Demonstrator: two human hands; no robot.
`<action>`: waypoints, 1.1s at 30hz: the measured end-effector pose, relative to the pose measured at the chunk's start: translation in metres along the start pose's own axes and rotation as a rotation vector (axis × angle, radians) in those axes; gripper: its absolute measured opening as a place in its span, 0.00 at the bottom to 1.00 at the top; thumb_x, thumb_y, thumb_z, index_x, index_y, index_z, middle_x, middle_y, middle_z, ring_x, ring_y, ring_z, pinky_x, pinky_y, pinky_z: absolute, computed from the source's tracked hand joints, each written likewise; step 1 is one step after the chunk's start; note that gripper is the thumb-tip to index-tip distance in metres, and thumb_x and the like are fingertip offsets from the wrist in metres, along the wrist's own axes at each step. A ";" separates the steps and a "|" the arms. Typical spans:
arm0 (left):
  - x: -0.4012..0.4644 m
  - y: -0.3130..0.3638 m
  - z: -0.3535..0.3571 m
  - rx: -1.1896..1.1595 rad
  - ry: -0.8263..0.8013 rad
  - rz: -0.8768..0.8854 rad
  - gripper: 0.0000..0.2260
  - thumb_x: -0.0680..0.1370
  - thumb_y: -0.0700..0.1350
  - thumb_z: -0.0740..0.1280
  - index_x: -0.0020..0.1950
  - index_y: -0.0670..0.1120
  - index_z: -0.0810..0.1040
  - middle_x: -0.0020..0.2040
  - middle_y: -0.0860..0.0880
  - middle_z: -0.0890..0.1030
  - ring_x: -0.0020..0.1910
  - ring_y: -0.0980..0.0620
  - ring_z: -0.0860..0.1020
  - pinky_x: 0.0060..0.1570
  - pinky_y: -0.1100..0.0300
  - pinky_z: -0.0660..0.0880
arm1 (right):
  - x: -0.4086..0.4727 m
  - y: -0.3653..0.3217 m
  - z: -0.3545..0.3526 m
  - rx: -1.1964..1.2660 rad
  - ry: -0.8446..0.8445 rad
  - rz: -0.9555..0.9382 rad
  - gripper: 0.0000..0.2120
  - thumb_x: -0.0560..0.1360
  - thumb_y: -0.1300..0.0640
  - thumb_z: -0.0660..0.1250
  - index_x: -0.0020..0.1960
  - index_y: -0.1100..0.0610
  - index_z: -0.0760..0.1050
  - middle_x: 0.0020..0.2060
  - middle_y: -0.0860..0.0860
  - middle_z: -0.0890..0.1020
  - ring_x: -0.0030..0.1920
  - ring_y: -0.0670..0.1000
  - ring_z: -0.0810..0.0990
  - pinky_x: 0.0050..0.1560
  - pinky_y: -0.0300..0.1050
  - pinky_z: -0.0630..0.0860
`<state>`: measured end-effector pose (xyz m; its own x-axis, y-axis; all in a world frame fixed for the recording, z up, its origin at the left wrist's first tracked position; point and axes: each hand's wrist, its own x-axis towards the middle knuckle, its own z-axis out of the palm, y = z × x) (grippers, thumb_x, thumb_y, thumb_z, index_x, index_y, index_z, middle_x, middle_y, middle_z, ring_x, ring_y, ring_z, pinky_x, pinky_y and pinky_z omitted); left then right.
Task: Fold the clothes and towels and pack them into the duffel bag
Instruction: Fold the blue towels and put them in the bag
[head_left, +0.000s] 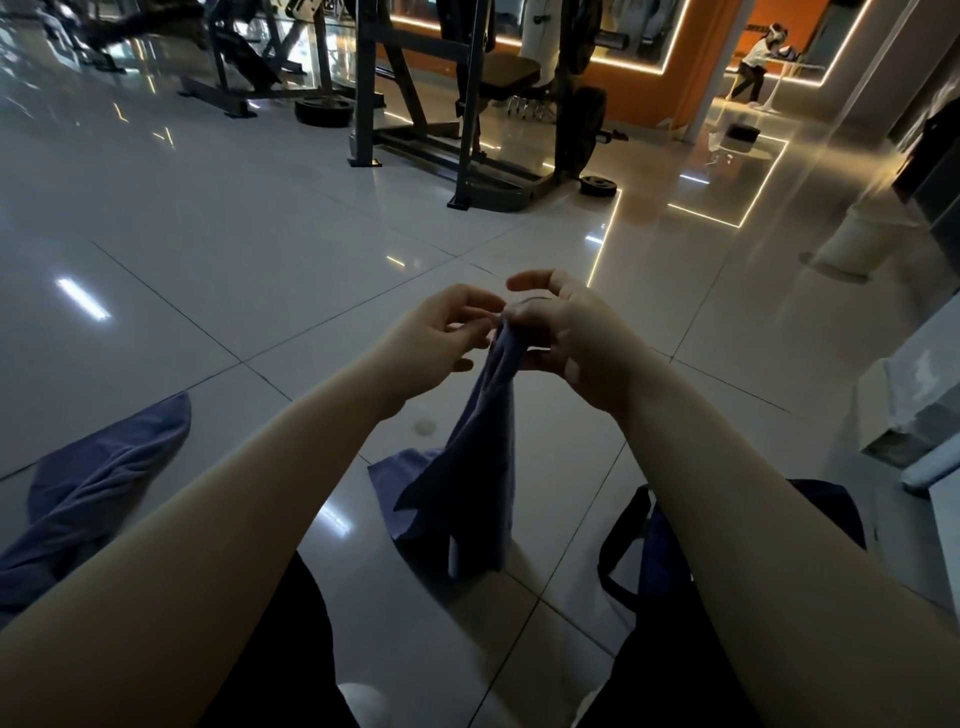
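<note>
Sitting low in the frame beside the duffel bag (654, 551) at lower right. Lifting a blue towel (467, 467) at centre, still unfolded. Pinching its top corner in the right hand (566, 332); hanging below the fingers, trailing onto the floor (208, 249). Hovering alongside, left hand (436, 332) loosely curled, likely needing a second corner. Lying at far left, another towel (98, 478).

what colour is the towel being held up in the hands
Plain blue-purple, no pattern; the towel shows in the head view, which is dimly lit.
</note>
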<state>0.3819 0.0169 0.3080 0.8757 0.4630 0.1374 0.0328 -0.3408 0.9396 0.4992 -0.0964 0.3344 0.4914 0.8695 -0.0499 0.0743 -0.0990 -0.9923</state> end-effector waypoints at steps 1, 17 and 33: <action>0.000 -0.001 0.000 0.000 -0.004 -0.007 0.08 0.82 0.43 0.59 0.59 0.49 0.73 0.55 0.49 0.79 0.54 0.52 0.78 0.47 0.64 0.74 | 0.000 0.000 0.000 0.015 -0.041 -0.003 0.12 0.77 0.63 0.63 0.58 0.53 0.69 0.51 0.57 0.78 0.51 0.56 0.82 0.52 0.49 0.81; 0.004 0.002 -0.006 0.003 0.045 0.029 0.02 0.78 0.42 0.66 0.47 0.47 0.74 0.43 0.48 0.77 0.45 0.47 0.78 0.50 0.49 0.79 | 0.003 0.014 0.006 -0.361 -0.053 0.019 0.05 0.77 0.63 0.63 0.52 0.58 0.76 0.41 0.50 0.80 0.37 0.42 0.78 0.37 0.31 0.73; -0.004 -0.016 -0.073 -0.199 0.491 -0.096 0.06 0.80 0.42 0.64 0.44 0.48 0.72 0.41 0.51 0.76 0.38 0.57 0.77 0.38 0.63 0.77 | 0.021 0.056 -0.041 -1.001 0.082 0.265 0.07 0.74 0.61 0.64 0.49 0.53 0.78 0.45 0.49 0.77 0.49 0.51 0.75 0.45 0.42 0.71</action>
<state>0.3426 0.0803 0.3152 0.5434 0.8288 0.1336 -0.0321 -0.1385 0.9898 0.5491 -0.1031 0.2826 0.6517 0.7293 -0.2081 0.6235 -0.6714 -0.4006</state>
